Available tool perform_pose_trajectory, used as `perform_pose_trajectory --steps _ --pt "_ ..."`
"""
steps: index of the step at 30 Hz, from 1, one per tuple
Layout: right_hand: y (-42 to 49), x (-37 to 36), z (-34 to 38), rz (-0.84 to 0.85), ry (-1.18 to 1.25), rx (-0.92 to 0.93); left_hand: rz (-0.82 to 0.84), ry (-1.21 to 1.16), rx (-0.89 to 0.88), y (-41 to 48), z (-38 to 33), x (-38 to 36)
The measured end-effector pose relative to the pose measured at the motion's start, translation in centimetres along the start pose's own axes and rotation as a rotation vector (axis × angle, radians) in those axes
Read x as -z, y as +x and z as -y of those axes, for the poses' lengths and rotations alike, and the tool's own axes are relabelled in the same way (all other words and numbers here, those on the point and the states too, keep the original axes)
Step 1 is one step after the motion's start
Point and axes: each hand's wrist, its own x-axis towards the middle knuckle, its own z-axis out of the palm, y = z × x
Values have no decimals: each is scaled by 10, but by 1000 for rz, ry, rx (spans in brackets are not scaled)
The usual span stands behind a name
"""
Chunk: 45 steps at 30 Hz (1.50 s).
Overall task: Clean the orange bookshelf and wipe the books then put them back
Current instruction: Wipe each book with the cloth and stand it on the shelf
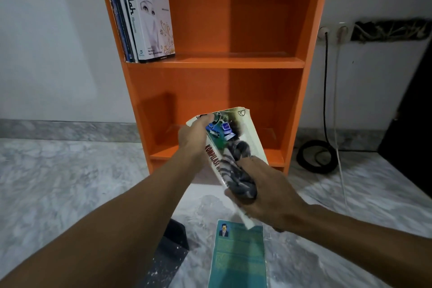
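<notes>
Wiping the book [251,132]
The left hand [196,134] grips it; the right hand [265,195] clutches the cloth [233,163]: best sweep along the whole cover.

both hands [194,138] — book [243,133], cloth [236,170]

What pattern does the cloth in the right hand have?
The cloth has grey and white stripes, best seen in head view.

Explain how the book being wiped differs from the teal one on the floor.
The wiped book has a colourful cover; the teal book is mostly teal-green. The wiped book is tilted in mid-air between the left hand and the right hand with its striped cloth; the teal book lies flat, untouched. Both are off the orange bookshelf.
</notes>
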Motion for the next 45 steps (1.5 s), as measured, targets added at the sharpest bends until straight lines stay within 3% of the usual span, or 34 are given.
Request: perform_pose_trajectory --steps 2,3,7,9,12,14,17,19,22,24,27,30,32,34,36,38,41,43,45 --pt "-5 16 -1 160 97 -3 88 37 -9 5 3 14" --pt "-4 24 -3 142 82 5 108 41 -14 7 3 20" --pt "52 62 -6 -267 -7 -94 205 -10 7 7 2 36" --pt "81 68 0 -334 -105 -87 323 -21 53 2 0 38" --pt "66 26 12 -164 -225 -14 397 -40 57 -5 -6 34" --pt "14 -7 25 -95 -389 244 388 -44 44 -4 -7 34" --pt "-55 -33 9 253 -447 625 369 47 19 -1 -4 42" --pt "-60 -37 -13 395 -429 554 381 89 36 2 -1 48" --pt "-21 -6 -18 86 -282 178 417 145 30 5 1 52" --pt "20 39 0 -42 -47 149 413 162 44 2 1 50" --pt "70 59 24 -296 -61 52 423 137 73 6 3 43" --pt "51 8 27 -81 -249 111 507 66 40 6 3 35" --pt "2 -20 23 36 -404 367 480 49 36 6 1 37" --pt "-46 -29 13 325 -442 628 453 76 34 7 1 46" --pt "-61 -21 11 517 -411 748 447 114 45 7 1 55" --pt "-42 -4 13 361 -307 709 431 138 44 6 1 61" --pt "26 29 24 -69 -204 385 437 100 61 4 5 62" --pt "63 32 23 -134 -228 165 449 43 64 7 8 60" --pt "65 14 16 -121 -348 145 512 -8 61 6 8 55"
